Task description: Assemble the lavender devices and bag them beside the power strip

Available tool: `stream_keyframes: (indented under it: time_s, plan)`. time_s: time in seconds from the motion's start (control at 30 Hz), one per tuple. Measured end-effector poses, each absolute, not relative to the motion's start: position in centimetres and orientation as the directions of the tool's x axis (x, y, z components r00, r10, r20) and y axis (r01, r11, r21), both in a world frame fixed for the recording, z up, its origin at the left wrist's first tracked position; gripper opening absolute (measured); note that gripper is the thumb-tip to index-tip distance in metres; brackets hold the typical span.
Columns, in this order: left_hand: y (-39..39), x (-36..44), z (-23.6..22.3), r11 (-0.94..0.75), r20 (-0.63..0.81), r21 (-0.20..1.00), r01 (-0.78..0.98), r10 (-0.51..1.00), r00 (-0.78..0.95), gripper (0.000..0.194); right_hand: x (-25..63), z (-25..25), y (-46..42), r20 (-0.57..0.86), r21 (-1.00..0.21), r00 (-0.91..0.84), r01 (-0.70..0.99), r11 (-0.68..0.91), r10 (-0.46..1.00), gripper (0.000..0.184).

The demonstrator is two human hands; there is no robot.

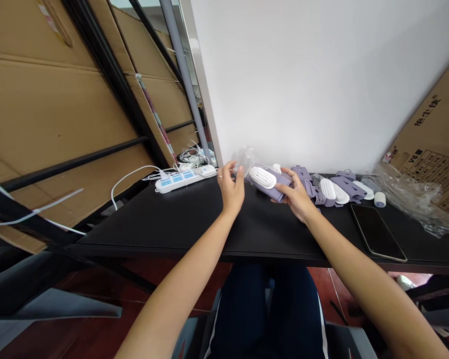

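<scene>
My right hand (pixel 297 197) grips a purple folded piece (pixel 271 188) that has a white ribbed oval part (pixel 262 177) on its top. The thumb lies across it and the fingers wrap behind. To its left, my left hand (pixel 232 189) is raised with thumb and fingers curved apart. Just beyond those fingertips is a crumpled clear plastic bag (pixel 246 156); whether they touch it I cannot tell. A small white round piece (pixel 276 168) shows behind the purple one. More purple pieces (pixel 347 189) and white oval parts (pixel 327 189) lie to the right of my right hand.
On the black table (pixel 187 219) a white power strip (pixel 179 180) with cables lies at the left. A phone (pixel 377 232) and a small white cylinder (pixel 379 199) are at the right, near clear plastic wrap (pixel 411 194) and a cardboard box (pixel 434 139). A white wall (pixel 303 80) stands behind.
</scene>
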State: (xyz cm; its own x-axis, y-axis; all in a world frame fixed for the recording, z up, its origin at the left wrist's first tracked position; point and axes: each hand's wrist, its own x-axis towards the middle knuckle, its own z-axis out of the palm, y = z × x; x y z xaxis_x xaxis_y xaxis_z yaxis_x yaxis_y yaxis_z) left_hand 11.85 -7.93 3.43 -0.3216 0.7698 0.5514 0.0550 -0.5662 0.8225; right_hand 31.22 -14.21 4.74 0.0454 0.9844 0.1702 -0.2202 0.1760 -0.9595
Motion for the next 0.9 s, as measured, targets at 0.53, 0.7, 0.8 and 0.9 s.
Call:
stream_keyframes:
  time_s: [0.53, 0.7, 0.8, 0.9]
  plan:
    - [-8.0, 13.7, 3.7, 0.188, 0.036, 0.755, -0.628, 0.945, 0.326, 0.045, 29.7, 3.0, -13.3, 0.307, -0.944, 0.237, -0.044, 0.326, 0.922, 0.068]
    - [-8.6, 14.2, 3.4, 0.207, 0.077, 0.760, -0.616, 0.913, 0.401, 0.039, 29.7, 2.2, -13.2, 0.542, -0.834, 0.345, 0.332, 0.441, 0.766, 0.048]
    - [-8.7, 14.4, 3.4, 0.207, 0.083, 0.765, -0.610, 0.907, 0.412, 0.035, 29.8, 2.3, -13.5, 0.597, -0.774, 0.285, 0.449, 0.445, 0.750, 0.046]
    - [-8.3, 14.1, 3.8, 0.101, 0.131, 0.741, -0.664, 0.948, 0.290, 0.034, 30.1, 2.6, -13.7, 0.597, -0.752, 0.183, 0.465, 0.467, 0.781, 0.051]
